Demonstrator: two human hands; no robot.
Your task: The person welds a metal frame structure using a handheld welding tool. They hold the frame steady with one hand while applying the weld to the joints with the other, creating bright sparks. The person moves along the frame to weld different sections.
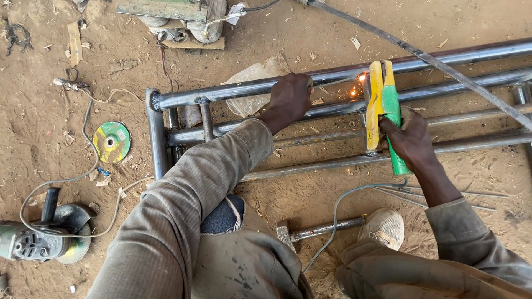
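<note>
A frame of grey steel tubes (pixel 233 90) lies on sandy ground. My left hand (pixel 289 99) presses down on its upper tube and pinches a thin welding rod (pixel 339 81). My right hand (pixel 409 138) grips a yellow and green electrode holder (pixel 383 94), held upright over the frame. The rod's tip glows with sparks (pixel 359 80) at a joint between the tubes. A grey cable (pixel 338 207) runs from the holder toward my knees.
A hammer (pixel 316 230) lies beside my shoe (pixel 385 227). An angle grinder (pixel 39 238) with its cord sits at the left. A green and yellow cutting disc (pixel 112 142) lies on the sand. A long bar (pixel 426 58) crosses the frame diagonally. Spare rods (pixel 443 196) lie at the right.
</note>
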